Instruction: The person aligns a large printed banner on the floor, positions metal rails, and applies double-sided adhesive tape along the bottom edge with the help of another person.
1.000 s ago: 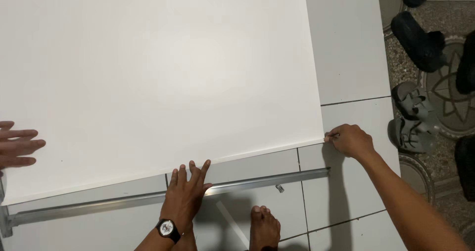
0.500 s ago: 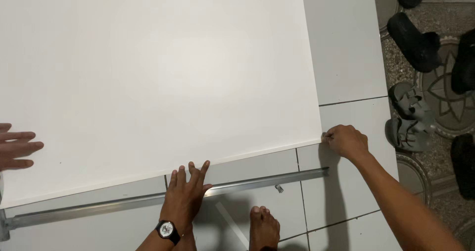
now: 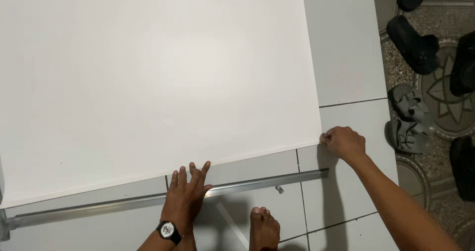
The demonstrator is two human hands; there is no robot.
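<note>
A large white board [image 3: 158,82] lies flat on the tiled floor [image 3: 346,48], filling most of the view; its near edge runs at a slight slant from lower left up to its right corner.

The left hand [image 3: 188,194] rests at that near edge, about midway along it, palm down with the fingers stretched out and slightly spread. The fingertips reach the board's edge and seem to touch it, though whether they press on it or slip under it cannot be made out. It grips nothing. A black watch [image 3: 168,229] sits on its wrist.

The right hand [image 3: 344,142] is at the board's near right corner, curled into a loose fist, thumb and fingers pinched against the corner; how firmly it holds the corner is hidden by the knuckles.

Just nearer than the board's edge, and almost parallel to it, a long metal rail [image 3: 123,201] lies on the floor, passing under the left hand. A small metal piece [image 3: 279,188] lies just beside the rail. A bare foot [image 3: 263,228] stands nearer still, right of the left wrist.

Well to the right of the board, beyond the tiles, several sandals [image 3: 408,117] lie on a patterned pebble floor [image 3: 440,87].
</note>
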